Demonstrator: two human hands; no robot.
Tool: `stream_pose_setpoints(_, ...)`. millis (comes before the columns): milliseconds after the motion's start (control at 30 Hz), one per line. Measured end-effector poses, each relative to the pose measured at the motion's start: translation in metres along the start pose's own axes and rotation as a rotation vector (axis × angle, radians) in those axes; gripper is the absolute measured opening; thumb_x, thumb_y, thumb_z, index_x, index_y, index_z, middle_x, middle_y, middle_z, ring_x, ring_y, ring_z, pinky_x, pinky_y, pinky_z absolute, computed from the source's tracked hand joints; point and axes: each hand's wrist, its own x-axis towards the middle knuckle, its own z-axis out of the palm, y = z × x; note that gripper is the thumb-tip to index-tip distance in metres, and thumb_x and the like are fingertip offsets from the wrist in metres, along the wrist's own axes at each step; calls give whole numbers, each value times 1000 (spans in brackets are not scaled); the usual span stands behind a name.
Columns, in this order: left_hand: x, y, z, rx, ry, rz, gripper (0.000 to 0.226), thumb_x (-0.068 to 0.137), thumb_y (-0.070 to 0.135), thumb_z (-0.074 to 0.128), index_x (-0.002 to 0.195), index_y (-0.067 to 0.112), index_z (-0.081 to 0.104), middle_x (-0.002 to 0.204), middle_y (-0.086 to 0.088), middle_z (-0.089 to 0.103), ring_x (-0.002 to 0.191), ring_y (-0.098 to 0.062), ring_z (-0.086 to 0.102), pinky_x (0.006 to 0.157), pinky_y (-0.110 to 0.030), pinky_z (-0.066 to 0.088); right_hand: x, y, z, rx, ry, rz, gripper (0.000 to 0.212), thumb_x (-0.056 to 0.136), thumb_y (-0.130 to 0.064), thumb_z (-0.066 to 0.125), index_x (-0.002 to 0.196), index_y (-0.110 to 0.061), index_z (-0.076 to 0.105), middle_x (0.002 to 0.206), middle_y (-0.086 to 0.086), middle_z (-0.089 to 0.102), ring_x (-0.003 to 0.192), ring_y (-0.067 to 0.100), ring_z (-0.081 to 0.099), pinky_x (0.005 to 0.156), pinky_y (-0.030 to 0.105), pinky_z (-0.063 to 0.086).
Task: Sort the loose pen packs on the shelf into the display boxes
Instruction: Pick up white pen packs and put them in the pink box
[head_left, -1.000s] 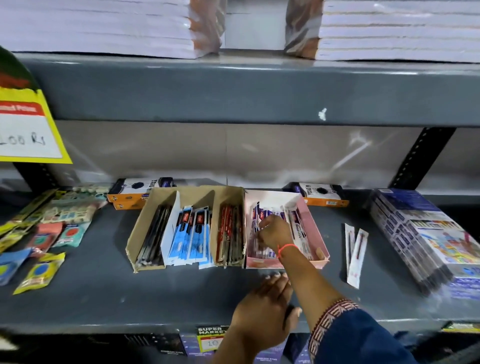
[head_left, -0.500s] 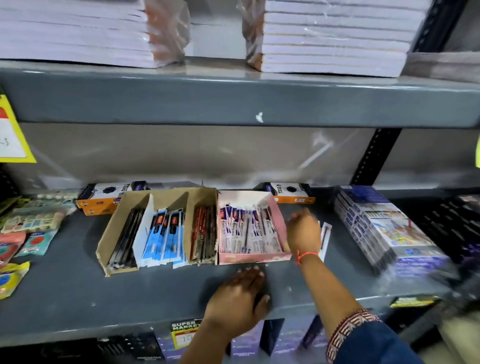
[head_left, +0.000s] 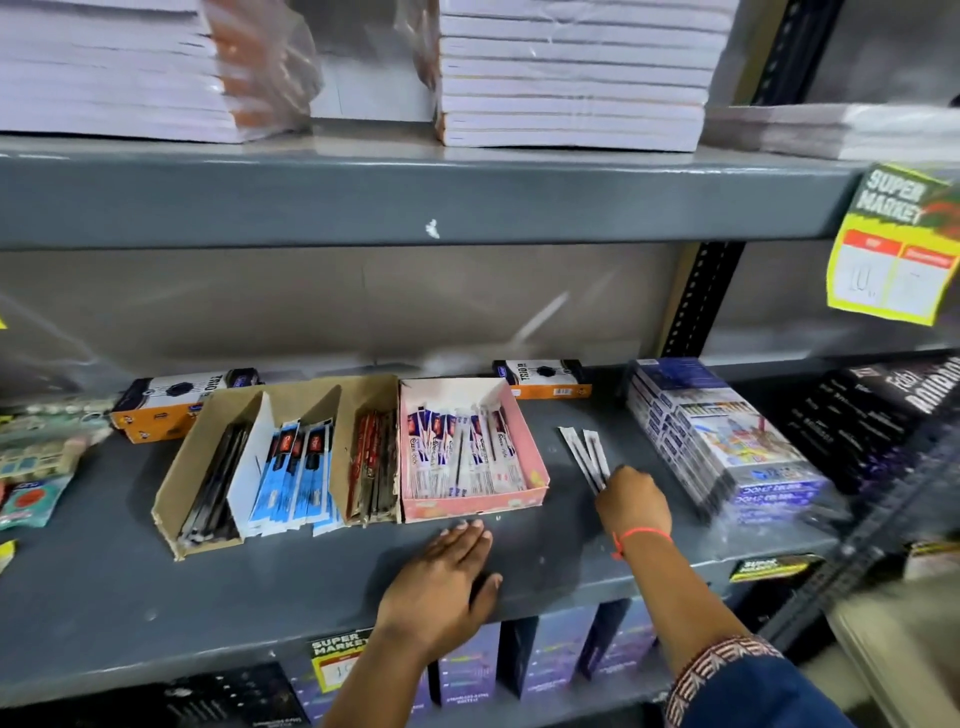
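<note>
So from my feed, the grey shelf (head_left: 156, 613) has two display boxes side by side in the middle. The brown cardboard box (head_left: 179, 483) on the left is split into compartments: dark pens in the left one, blue-and-white packs (head_left: 293, 470) in the middle one, red packs (head_left: 371, 465) in the right one. Touching its right side is the pink box (head_left: 470, 506), which holds white packs with purple and red print, lying lengthwise.

The loose pen packs (head_left: 584, 454) are out on the bare shelf just right of the pink box, a couple of thin white ones fanned apart at the far end and meeting at the near end. My right hand (head_left: 631, 501) sits right on that near end, fingers curled down over the tips of the packs. Looks like a pinch, but the knuckles hide the fingertips, so I honestly can't tell if they're actually gripped. There's a red thread around that wrist.

My left hand (head_left: 449, 574) is flat on the shelf near the front edge, just in front of the pink box, fingers stretched out and together, holding nothing.

Further right there's a stack of colour-pencil boxes (head_left: 727, 441), well clear of the loose packs. Two orange-and-white boxes (head_left: 171, 405) sit behind the display boxes, near the back wall.
</note>
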Motion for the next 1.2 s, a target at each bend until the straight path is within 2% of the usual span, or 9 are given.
stream_pose_setpoints(267, 0, 0, 0, -3, 22, -1, 59, 101, 48, 15, 153, 20, 10, 158, 6, 1, 142, -7, -4, 102, -16, -14, 5, 7, -5, 97, 35, 24, 34, 86, 5, 38, 112, 3, 59, 116, 25, 64, 105, 40, 62, 82, 36, 50)
stream_pose_setpoints(400, 0, 0, -1, -8, 12, -16, 59, 101, 47, 18, 153, 21, 8, 158, 8, -1, 142, -6, -5, 102, -16, -14, 17, 11, -6, 697, 90, 187, 33, 85, 3, 44, 105, 0, 70, 86, 18, 65, 74, 28, 55, 68, 26, 40)
stream_pose_setpoints(533, 1, -2, 2, -4, 20, -3, 61, 99, 51, 15, 153, 22, 8, 158, 8, -1, 142, -7, -5, 103, -17, -13, 6, -9, -7, 1240, -150, 139, 30, 88, 13, 42, 83, -8, 64, 72, 9, 59, 52, 14, 52, 46, 19, 43)
stream_pose_setpoints(600, 0, -2, 2, -10, 23, -1, 59, 101, 49, 18, 153, 22, 9, 158, 7, 0, 142, -7, -4, 105, -18, -11, -5, -18, -6, 1286, -221, 46, 31, 89, 11, 44, 82, -11, 63, 74, 9, 63, 59, 18, 54, 53, 25, 46)
stream_pose_setpoints(733, 0, -2, 0, 15, 49, 17, 59, 101, 48, 21, 153, 20, 12, 158, 6, 5, 143, -8, 1, 106, -18, -9, -21, -36, -5, 1357, -338, -110, 29, 92, 8, 44, 79, -11, 62, 65, 2, 71, 53, 13, 64, 48, 23, 54)
stream_pose_setpoints(867, -1, -1, -1, 26, 76, 20, 59, 101, 47, 22, 152, 19, 15, 158, 5, 10, 142, -8, 6, 105, -16, -8, -27, -49, -5, 1366, -383, -176, 31, 92, 8, 43, 78, -12, 62, 58, -3, 72, 49, 9, 64, 48, 24, 49)
stream_pose_setpoints(1000, -1, -1, -2, 26, 69, 32, 59, 102, 46, 22, 152, 18, 13, 158, 4, 8, 143, -9, 5, 110, -19, -4, -29, -57, -6, 1329, -388, -196, 33, 90, 9, 43, 78, -14, 62, 73, 11, 66, 58, 21, 55, 57, 26, 38)
stream_pose_setpoints(1067, -1, -2, -1, 17, 94, 54, 59, 101, 46, 21, 152, 17, 13, 158, 3, 9, 143, -9, 5, 110, -18, -4, -28, -60, -5, 1318, -408, -184, 32, 90, 9, 44, 77, -14, 62, 72, 9, 66, 58, 19, 57, 58, 25, 39)
stream_pose_setpoints(1200, 1, -3, 6, 0, 154, 106, 84, 83, 57, -3, 151, 14, 20, 157, 0, 13, 143, -12, 11, 107, -15, -4, -23, -72, 1, 1291, -445, -143, 33, 87, 12, 46, 73, -14, 61, 62, 0, 68, 54, 14, 58, 56, 24, 41)
